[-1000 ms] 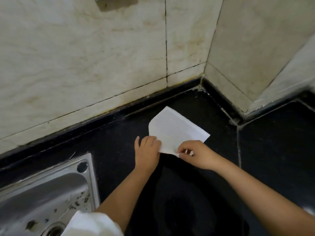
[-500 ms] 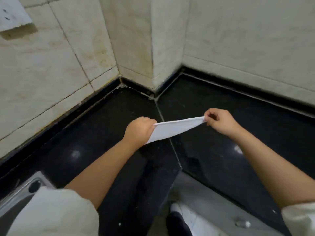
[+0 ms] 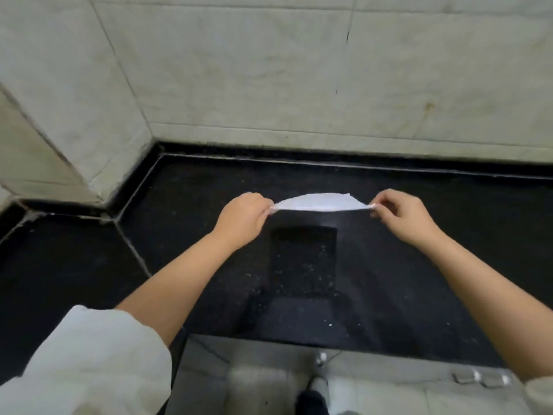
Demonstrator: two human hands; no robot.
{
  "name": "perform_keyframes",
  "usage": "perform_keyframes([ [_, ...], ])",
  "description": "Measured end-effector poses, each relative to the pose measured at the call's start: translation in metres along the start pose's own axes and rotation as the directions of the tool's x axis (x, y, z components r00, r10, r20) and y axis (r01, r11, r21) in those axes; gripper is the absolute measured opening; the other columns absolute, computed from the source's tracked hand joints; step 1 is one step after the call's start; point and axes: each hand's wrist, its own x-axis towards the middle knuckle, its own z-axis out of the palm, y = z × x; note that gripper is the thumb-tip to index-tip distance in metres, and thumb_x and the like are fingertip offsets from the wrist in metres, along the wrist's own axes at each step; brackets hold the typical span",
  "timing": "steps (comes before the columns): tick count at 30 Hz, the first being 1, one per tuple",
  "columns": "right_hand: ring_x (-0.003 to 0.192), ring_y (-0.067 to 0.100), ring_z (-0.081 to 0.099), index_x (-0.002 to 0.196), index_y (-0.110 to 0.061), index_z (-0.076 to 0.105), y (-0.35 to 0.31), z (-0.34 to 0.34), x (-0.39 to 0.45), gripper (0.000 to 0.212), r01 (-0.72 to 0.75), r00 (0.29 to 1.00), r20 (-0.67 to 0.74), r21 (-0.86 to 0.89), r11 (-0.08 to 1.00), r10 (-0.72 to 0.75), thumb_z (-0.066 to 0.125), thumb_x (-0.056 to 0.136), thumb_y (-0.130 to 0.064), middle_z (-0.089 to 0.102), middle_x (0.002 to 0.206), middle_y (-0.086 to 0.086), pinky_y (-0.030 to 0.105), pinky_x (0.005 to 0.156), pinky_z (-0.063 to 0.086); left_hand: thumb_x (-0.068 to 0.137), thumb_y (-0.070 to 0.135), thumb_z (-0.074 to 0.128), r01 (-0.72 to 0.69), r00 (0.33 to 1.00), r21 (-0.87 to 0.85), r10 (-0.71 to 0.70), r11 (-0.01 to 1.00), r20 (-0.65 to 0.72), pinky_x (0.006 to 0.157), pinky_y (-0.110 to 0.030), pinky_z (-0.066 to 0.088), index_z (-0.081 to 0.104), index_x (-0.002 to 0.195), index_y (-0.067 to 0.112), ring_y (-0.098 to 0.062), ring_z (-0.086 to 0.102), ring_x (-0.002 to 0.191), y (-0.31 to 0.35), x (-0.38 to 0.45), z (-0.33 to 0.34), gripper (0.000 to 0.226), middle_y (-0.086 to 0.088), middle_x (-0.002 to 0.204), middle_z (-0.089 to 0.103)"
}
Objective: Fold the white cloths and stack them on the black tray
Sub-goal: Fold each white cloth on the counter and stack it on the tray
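Observation:
A folded white cloth (image 3: 317,202) hangs stretched in the air between my two hands, seen nearly edge-on above the black counter (image 3: 434,274). My left hand (image 3: 244,218) pinches its left end. My right hand (image 3: 402,217) pinches its right end between thumb and fingers. Just below the cloth lies a dark rectangular shape (image 3: 303,259) on the counter; I cannot tell whether it is the black tray or a shadow.
Pale tiled walls (image 3: 299,79) close off the counter at the back and form a jutting corner at the left. The counter's front edge (image 3: 329,344) runs below my arms, with grey floor and a dark shoe (image 3: 311,401) beneath it.
The cloth was lifted off the counter near the sink and carried to the right section of the counter. My view swung right with it; the sink has left the frame.

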Motion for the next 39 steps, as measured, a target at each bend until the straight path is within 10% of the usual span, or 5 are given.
perform_keyframes([
  [5, 0.064, 0.008, 0.050, 0.069, -0.020, 0.050, 0.074, 0.023, -0.035, 0.025, -0.016, 0.827, 0.550, -0.181, 0.983, 0.115, 0.052, 0.086, -0.001, 0.057, 0.075, 0.005, 0.012, 0.055, 0.035, 0.096, 0.015, 0.043, 0.001, 0.730, -0.021, 0.014, 1.000, 0.683, 0.080, -0.031, 0.040, 0.058, 0.085, 0.009, -0.019, 0.051, 0.088, 0.021, -0.013, 0.064, 0.020, -0.007, 0.090, 0.056],
  [11, 0.043, 0.000, 0.061, 0.091, 0.001, 0.060, 0.107, 0.045, -0.027, 0.012, -0.316, 0.532, 0.809, -0.083, 0.945, 0.249, 0.047, 0.090, 0.003, 0.057, 0.062, 0.002, 0.012, 0.046, 0.050, 0.096, 0.016, 0.045, 0.030, 0.386, 0.080, -0.085, 0.996, 0.918, 0.064, -0.017, 0.035, 0.058, 0.113, 0.004, -0.016, 0.046, 0.087, 0.033, -0.001, 0.099, 0.025, -0.007, 0.100, 0.053],
  [18, 0.059, 0.008, 0.060, 0.084, 0.000, 0.068, 0.126, 0.067, 0.026, 0.015, -0.325, 0.775, 0.537, -0.112, 0.939, 0.333, 0.054, 0.081, 0.004, 0.060, 0.073, 0.004, 0.011, 0.055, 0.046, 0.097, 0.017, 0.040, 0.194, 0.728, 0.197, -0.275, 0.961, 0.628, 0.087, -0.032, 0.049, 0.058, 0.114, 0.009, -0.023, 0.058, 0.102, 0.012, 0.054, 0.131, 0.026, -0.010, 0.115, 0.058],
  [26, 0.114, 0.029, 0.044, 0.115, -0.002, 0.057, 0.126, 0.104, 0.040, 0.030, -0.144, 0.887, 0.355, -0.393, 0.908, 0.295, 0.038, 0.091, -0.003, 0.050, 0.122, 0.015, 0.033, 0.086, 0.044, 0.098, 0.013, 0.038, 0.238, 0.759, 0.241, -0.335, 0.941, 0.558, 0.087, -0.030, 0.045, 0.056, 0.116, 0.005, -0.023, 0.054, 0.109, -0.007, 0.058, 0.163, 0.027, -0.011, 0.121, 0.054],
  [39, 0.100, 0.029, 0.058, 0.101, -0.001, 0.065, 0.106, 0.080, 0.055, 0.027, -0.267, 0.878, 0.308, -0.321, 0.909, 0.366, 0.045, 0.084, -0.001, 0.062, 0.109, 0.015, 0.030, 0.075, 0.044, 0.096, 0.018, 0.044, 0.169, 0.828, 0.023, -0.154, 0.985, 0.539, 0.079, -0.027, 0.042, 0.056, 0.109, 0.007, -0.019, 0.055, 0.097, -0.016, 0.073, 0.132, 0.021, -0.007, 0.107, 0.058],
])
